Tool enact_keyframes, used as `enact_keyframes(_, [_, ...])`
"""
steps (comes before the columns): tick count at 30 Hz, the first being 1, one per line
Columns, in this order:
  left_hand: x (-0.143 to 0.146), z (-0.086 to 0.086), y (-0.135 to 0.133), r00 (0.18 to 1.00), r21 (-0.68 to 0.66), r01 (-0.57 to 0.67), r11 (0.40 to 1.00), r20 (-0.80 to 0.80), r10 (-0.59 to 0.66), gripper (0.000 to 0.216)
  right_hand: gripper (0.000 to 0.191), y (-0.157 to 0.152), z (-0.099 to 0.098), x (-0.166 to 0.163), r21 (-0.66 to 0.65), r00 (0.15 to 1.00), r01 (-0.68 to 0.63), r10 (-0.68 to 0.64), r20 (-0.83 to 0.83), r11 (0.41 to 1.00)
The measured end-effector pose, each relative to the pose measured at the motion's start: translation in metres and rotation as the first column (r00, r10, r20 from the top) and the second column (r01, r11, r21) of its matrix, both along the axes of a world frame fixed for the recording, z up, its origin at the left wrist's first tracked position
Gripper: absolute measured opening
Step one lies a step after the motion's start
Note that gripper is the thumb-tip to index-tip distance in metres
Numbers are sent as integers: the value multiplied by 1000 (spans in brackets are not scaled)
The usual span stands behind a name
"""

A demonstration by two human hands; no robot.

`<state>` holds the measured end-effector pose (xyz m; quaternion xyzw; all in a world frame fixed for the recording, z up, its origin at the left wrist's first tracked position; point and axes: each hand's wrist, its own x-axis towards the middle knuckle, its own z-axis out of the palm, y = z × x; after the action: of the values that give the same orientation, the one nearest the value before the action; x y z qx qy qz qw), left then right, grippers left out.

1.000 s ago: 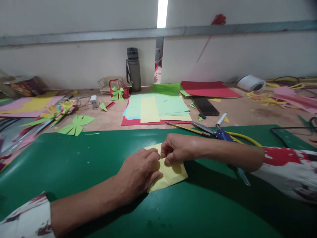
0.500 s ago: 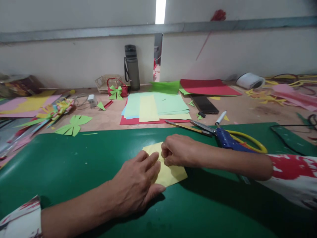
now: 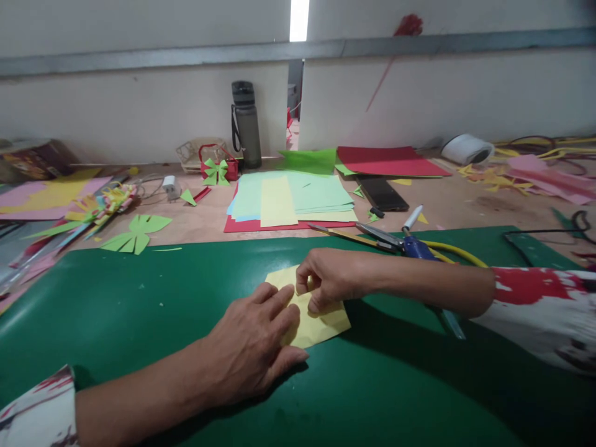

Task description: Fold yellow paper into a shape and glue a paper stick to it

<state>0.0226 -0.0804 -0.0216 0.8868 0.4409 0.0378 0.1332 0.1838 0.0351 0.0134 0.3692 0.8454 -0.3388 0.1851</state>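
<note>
A small sheet of yellow paper (image 3: 319, 328) lies on the green mat (image 3: 195, 279) in front of me. My left hand (image 3: 256, 338) rests over its left side, fingers stretched out and lying on the sheet, thumb at the lower edge. On the upper right part of the sheet, my right hand (image 3: 333, 279) has its fingers curled, with the index finger and thumb tips at the paper's surface. Beneath and behind my right forearm are a blue-handled glue gun (image 3: 416, 248) and scissors (image 3: 382, 236) with a yellow handle, partly hidden.
Behind the mat is a stack of pale coloured paper (image 3: 321, 195), with a pencil (image 3: 344, 236) before it. A dark bottle (image 3: 246, 127), a phone (image 3: 384, 194) and red sheets (image 3: 391, 161) stand or lie farther back. Green paper cut-outs (image 3: 139, 233) lie at the left.
My right hand has shifted slightly left and up across the yellow paper, and its thumb and index finger show a wider gap. My left hand stays nearly in place.
</note>
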Motion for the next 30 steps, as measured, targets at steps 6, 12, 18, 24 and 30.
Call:
enact_keyframes(6, [-2, -3, -1, 999, 17, -11, 1000, 34, 10, 37, 38, 1, 3, -3, -22, 999, 4, -3, 52, 1000])
enact_keyframes(12, [-2, -9, -2, 999, 68, -6, 998, 46, 3, 41, 37, 0, 1, -5, -10, 998, 11, -10, 58, 1000])
enact_keyframes(18, [-3, -11, -2, 999, 99, -5, 995, 49, 0, 40, 42, -3, -2, -7, -30, 995, 84, -82, 58, 996])
enact_keyframes(24, [-3, -11, -4, 999, 77, -9, 997, 47, 5, 44, 38, -6, 1, -10, -36, 991, 92, -89, 98, 995])
enact_keyframes(30, [-2, -10, -3, 1000, 94, 15, 995, 8, -16, 46, 17, -14, 10, -12, 65, 988, 58, -67, 141, 996])
